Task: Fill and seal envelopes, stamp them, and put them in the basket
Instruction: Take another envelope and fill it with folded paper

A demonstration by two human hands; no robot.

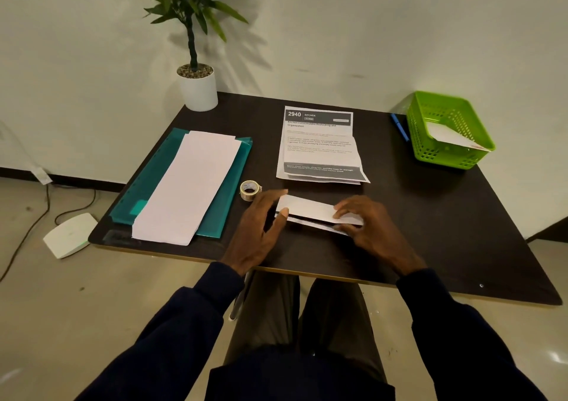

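Observation:
A folded white paper lies on the dark table near its front edge, held from both ends. My left hand grips its left end with thumb and fingers. My right hand presses on its right end. Behind it sits a stack of printed sheets. A pile of white envelopes rests on a teal folder at the left. A small roll of stamps or tape stands just left of my left hand. The green basket at the far right holds one white envelope.
A potted plant in a white pot stands at the table's back left corner. A blue pen lies beside the basket. On the floor at the left are a white device and cables.

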